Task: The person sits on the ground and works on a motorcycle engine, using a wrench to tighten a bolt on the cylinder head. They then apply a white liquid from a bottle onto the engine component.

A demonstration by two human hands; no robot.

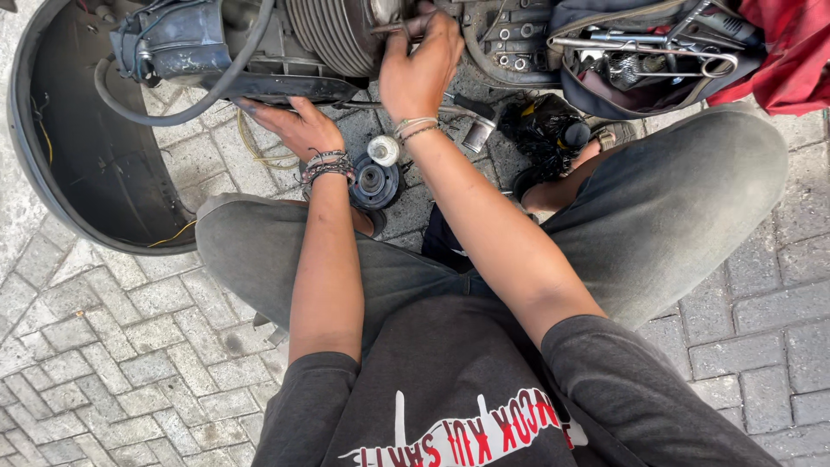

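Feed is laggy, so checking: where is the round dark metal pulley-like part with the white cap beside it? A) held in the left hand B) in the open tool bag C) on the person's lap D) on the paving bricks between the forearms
D: the round dark metal pulley-like part lies on the paving bricks between the forearms, with neither hand holding it.

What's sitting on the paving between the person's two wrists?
In the head view, a dark round pulley-like part with a small white spool at its upper edge lies on the paving, between the left hand and right hand.
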